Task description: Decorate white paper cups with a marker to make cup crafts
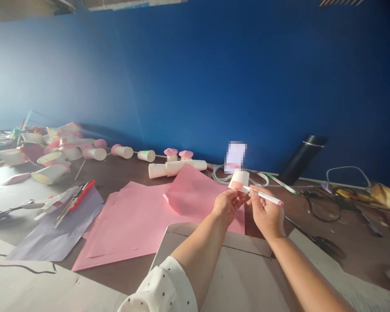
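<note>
My left hand (229, 204) is closed on a small white paper cup (239, 177), its fingers at the lower rim. On the cup's side is a pink patch, near where the pen meets it. Between the fingers of my right hand (267, 212) is a white marker pen (264, 196) with a pink end, its tip pointing left at the cup. Beneath and left of the hands lie pink paper sheets (130, 221), one of them folded up at a corner.
A stack of paper cups (178, 167) lies behind the pink sheets. Scissors (35, 206) and a red-handled cutter (81, 197) rest on grey paper at left. Decorated cups pile up far left. A black bottle (300, 160) leans against the blue partition (195, 78); cables lie at right.
</note>
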`<state>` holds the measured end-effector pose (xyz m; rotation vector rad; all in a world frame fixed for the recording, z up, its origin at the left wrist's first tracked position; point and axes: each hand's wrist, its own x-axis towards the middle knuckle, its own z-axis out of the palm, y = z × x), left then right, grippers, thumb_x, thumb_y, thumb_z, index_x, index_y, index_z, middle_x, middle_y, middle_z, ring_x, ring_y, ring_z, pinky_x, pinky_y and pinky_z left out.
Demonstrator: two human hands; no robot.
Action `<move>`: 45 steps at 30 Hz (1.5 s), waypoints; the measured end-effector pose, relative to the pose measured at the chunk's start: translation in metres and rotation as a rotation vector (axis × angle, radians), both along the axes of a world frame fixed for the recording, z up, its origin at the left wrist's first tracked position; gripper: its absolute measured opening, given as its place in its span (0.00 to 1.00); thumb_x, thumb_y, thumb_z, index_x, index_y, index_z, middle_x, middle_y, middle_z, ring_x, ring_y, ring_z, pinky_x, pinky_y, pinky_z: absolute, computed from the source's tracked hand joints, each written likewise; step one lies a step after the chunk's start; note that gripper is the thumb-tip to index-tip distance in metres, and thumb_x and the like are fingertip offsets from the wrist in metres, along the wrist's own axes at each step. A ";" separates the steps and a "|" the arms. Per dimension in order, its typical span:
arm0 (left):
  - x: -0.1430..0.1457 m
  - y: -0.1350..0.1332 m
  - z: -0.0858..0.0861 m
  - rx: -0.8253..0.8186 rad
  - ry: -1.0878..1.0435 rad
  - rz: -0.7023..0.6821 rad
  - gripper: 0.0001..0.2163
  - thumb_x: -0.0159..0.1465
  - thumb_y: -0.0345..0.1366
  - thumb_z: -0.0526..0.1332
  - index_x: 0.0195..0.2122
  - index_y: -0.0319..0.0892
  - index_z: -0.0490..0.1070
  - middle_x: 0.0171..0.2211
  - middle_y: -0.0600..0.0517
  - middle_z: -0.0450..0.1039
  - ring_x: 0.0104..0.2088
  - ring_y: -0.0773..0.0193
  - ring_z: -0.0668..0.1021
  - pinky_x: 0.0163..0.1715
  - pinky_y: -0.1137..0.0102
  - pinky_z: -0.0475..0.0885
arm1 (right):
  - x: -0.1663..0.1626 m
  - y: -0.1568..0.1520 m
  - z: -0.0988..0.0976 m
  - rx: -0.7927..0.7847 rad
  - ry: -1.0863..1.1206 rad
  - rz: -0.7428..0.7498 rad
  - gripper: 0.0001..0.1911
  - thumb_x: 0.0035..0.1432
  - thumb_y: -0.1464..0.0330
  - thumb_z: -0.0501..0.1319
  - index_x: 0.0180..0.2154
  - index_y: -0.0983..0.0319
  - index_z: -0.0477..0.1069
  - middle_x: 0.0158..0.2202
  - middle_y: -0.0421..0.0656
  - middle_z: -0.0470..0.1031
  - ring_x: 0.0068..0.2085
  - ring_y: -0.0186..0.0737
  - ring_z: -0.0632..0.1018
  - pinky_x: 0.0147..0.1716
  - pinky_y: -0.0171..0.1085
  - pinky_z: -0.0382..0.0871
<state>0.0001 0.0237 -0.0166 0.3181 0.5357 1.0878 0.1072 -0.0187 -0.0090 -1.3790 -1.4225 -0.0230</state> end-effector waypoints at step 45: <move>-0.002 0.003 0.002 -0.039 -0.017 0.104 0.06 0.60 0.31 0.59 0.36 0.33 0.70 0.31 0.44 0.74 0.32 0.64 0.79 0.33 0.73 0.73 | 0.002 0.000 -0.004 0.041 0.033 0.026 0.17 0.61 0.60 0.56 0.46 0.64 0.70 0.30 0.45 0.76 0.26 0.37 0.76 0.29 0.37 0.73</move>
